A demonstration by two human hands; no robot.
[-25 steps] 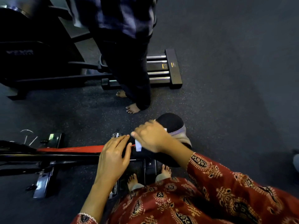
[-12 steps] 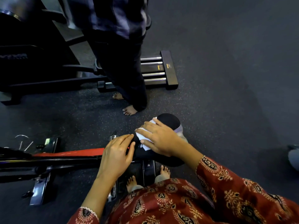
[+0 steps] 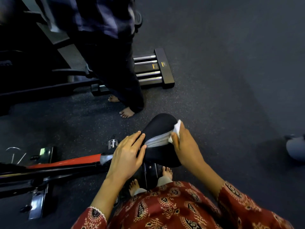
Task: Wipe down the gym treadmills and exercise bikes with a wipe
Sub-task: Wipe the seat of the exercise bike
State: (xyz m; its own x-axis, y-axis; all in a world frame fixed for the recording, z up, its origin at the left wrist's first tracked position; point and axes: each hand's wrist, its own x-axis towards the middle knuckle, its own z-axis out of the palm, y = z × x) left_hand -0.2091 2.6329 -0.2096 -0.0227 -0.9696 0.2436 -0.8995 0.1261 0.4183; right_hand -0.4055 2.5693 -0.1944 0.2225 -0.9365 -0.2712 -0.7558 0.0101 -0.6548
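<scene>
The black saddle [image 3: 160,126] of an exercise bike sits just below the middle of the view, with a grey band along its near side. My right hand [image 3: 184,146] presses a white wipe [image 3: 177,129] against the saddle's right edge, fingers wrapped over the wipe. My left hand [image 3: 127,156] rests flat on the saddle's narrow left end, fingers straight. The bike's red and black frame [image 3: 66,162] runs off to the left.
Another person [image 3: 115,63] stands barefoot on the dark rubber floor just beyond the saddle. Behind that person a black machine with silver rails [image 3: 151,70] stretches left. My own bare feet [image 3: 166,172] stand under the saddle. A grey object [image 3: 295,147] lies at the right edge.
My right hand has slid the wipe from the saddle's left part across its top to the right edge. My left hand has stayed on the narrow end.
</scene>
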